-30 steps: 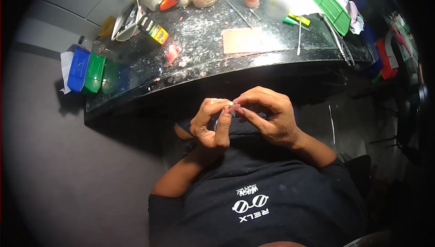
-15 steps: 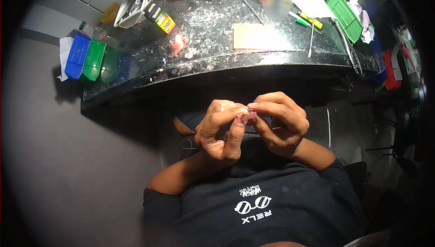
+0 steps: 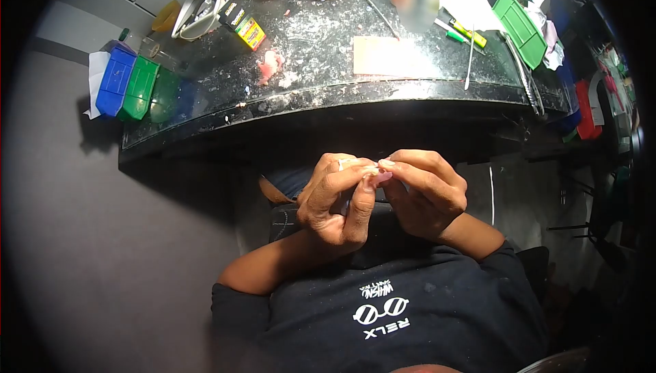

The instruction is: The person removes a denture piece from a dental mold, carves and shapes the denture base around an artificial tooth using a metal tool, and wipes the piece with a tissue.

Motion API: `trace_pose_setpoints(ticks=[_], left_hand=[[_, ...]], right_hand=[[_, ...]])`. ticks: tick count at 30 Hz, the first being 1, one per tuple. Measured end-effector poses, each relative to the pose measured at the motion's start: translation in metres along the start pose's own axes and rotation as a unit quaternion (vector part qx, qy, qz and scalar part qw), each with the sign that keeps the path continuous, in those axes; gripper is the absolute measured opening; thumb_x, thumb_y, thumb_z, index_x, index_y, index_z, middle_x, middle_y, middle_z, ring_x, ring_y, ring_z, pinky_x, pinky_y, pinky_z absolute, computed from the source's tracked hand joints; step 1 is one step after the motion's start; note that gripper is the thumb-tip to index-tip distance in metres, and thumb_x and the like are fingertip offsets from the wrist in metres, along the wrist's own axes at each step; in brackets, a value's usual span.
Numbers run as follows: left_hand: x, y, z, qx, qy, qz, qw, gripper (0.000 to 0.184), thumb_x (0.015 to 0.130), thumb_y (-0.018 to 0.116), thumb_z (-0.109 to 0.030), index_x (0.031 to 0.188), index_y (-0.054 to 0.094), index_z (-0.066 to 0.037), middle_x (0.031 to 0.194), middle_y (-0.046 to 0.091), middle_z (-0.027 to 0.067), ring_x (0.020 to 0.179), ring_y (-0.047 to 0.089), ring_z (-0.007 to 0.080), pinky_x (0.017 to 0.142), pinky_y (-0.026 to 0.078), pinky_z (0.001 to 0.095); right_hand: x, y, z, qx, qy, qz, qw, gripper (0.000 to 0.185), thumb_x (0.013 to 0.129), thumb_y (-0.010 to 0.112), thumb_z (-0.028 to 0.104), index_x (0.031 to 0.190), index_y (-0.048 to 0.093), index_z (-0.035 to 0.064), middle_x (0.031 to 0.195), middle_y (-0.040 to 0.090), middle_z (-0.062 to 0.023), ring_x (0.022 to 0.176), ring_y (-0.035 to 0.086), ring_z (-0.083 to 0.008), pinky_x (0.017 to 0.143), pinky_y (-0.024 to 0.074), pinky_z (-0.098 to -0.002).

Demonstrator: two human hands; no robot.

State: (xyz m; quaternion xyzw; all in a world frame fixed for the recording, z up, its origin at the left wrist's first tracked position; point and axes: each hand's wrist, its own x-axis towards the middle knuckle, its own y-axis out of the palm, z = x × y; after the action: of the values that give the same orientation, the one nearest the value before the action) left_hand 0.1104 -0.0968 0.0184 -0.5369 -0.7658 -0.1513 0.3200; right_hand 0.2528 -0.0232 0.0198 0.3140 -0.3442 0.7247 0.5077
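Note:
Just in front of the bench edge, my left hand [image 3: 337, 198] pinches a small pink piece [image 3: 383, 178] between thumb and fingertips. My right hand [image 3: 429, 192] meets it from the other side, its fingertips closed on the same piece. The fingers partly cover the piece, so its full shape is hidden. Something white shows at the left index finger. On the bench beyond lie a flat pinkish sheet [image 3: 376, 56] and a crumpled pink lump [image 3: 270, 67].
The dark, powder-dusted bench [image 3: 321, 92] curves across the top. On it are a yellow-black box [image 3: 244, 26], a thin tool [image 3: 380, 14], a green tray [image 3: 521, 26] and a white stick [image 3: 470, 58]. Blue [image 3: 115, 82] and green [image 3: 139, 88] bins hang at left.
Both hands have shifted right and slightly down in the view, still together at the pink piece. The bench view has also shifted a little.

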Motion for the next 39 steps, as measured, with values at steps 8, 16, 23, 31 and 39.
trace_pose_setpoints(ticks=[8, 16, 23, 31, 39], left_hand=[[0.0027, 0.0028, -0.0038, 0.002, -0.012, -0.014, 1.0, 0.014, 0.089, 0.063, 0.01, 0.102, 0.063, 0.004, 0.092, 0.07, 0.0168, 0.082, 0.065, 0.0232, 0.071, 0.055, 0.0318], [0.0004, 0.002, 0.0003, -0.005, 0.005, -0.004, 1.0, 0.016, 0.092, 0.055, 0.01, 0.106, 0.061, 0.008, 0.096, 0.066, 0.0203, 0.086, 0.062, 0.0197, 0.074, 0.05, 0.0268], [0.0001, 0.0004, -0.0034, 0.007, -0.014, 0.009, 1.0, 0.016, 0.093, 0.054, 0.01, 0.107, 0.06, 0.008, 0.097, 0.066, 0.0204, 0.086, 0.062, 0.019, 0.074, 0.05, 0.0263], [0.0016, 0.0052, -0.0031, 0.012, -0.024, -0.03, 0.999, 0.012, 0.089, 0.064, 0.01, 0.1, 0.064, 0.006, 0.089, 0.068, 0.0194, 0.078, 0.065, 0.0236, 0.07, 0.054, 0.031], [0.0006, 0.0057, -0.0015, 0.006, -0.026, -0.035, 0.999, 0.013, 0.089, 0.064, 0.01, 0.101, 0.064, 0.006, 0.091, 0.069, 0.0196, 0.079, 0.066, 0.024, 0.07, 0.054, 0.0309]], right_hand=[[0.0002, 0.0028, -0.0008, -0.015, -0.015, -0.002, 1.0, 0.033, 0.076, 0.079, -0.01, 0.106, 0.068, -0.0045, 0.095, 0.071, -0.0193, 0.082, 0.071, -0.0251, 0.069, 0.0585, -0.0304], [0.0034, 0.0044, -0.001, -0.008, -0.003, -0.025, 1.0, 0.027, 0.076, 0.079, -0.009, 0.101, 0.072, -0.0023, 0.091, 0.072, -0.0157, 0.076, 0.071, -0.0218, 0.063, 0.058, -0.0289], [0.0012, 0.0049, -0.0028, -0.015, -0.014, -0.026, 0.999, 0.028, 0.075, 0.079, -0.009, 0.101, 0.072, -0.0029, 0.092, 0.072, -0.0165, 0.076, 0.072, -0.0227, 0.063, 0.0584, -0.0292], [0.0001, 0.0054, -0.0062, -0.019, -0.023, -0.023, 0.999, 0.028, 0.076, 0.079, -0.009, 0.102, 0.071, -0.0027, 0.094, 0.072, -0.0171, 0.075, 0.072, -0.0234, 0.062, 0.0584, -0.0299], [-0.0001, 0.0055, -0.0076, -0.02, -0.018, -0.024, 0.999, 0.026, 0.076, 0.079, -0.009, 0.1, 0.071, -0.0023, 0.093, 0.072, -0.0168, 0.075, 0.072, -0.0235, 0.062, 0.0583, -0.0296]])
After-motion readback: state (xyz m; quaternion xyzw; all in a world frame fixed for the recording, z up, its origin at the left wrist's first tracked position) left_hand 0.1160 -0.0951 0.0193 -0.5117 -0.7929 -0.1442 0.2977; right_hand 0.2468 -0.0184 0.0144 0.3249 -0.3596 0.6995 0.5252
